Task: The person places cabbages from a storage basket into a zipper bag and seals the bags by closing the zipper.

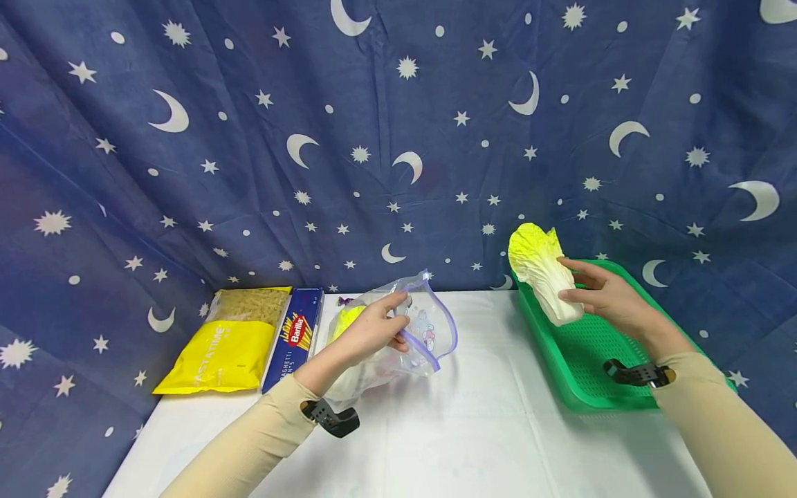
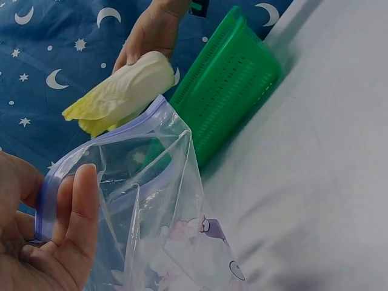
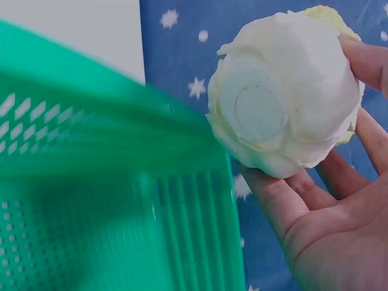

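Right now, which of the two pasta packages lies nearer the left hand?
The blue Barilla spaghetti box, lying beside the left hand; the yellow pasta bag lies farther left.

A dark blue cloth (image 1: pixel 398 138) printed with white moons and stars hung creased behind and to both sides of the scene, draping down to a table covered in white cloth (image 1: pixel 473 429) under soft, even light without hard shadows.

Staged tabletop setup, prob. a recording studio: star-and-moon backdrop cloth (image 1: pixel 398 138) hung behind white table (image 1: pixel 473 429), w/ pasta packs (image 1: pixel 230 342) far left.
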Demonstrator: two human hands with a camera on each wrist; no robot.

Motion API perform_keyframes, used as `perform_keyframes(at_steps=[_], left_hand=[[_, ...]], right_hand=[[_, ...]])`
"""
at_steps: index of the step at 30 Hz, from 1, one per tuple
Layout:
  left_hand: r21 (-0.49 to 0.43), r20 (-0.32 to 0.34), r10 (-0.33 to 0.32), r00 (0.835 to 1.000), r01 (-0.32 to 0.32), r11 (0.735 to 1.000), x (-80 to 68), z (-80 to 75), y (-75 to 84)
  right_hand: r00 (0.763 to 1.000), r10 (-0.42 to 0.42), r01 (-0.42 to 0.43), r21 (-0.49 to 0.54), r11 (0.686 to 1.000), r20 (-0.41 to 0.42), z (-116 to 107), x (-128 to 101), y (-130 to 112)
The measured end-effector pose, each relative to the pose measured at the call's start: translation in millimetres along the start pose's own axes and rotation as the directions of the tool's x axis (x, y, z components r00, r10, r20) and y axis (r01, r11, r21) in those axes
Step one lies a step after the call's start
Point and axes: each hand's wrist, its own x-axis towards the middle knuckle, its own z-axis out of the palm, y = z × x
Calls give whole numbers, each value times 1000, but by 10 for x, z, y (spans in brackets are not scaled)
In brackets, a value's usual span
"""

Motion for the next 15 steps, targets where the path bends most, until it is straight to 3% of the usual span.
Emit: perform_keyframes(at_steps=[7,15], left_hand=[[5,1,7,1000,-7,1000,16,-12,-2],[10,5,11,1000,-11,1000,16,-20,11]], right_hand=[[998,-36,28,131,991,58,222,65,-115],[985,-101,51,324,945,140,436,135,-171]])
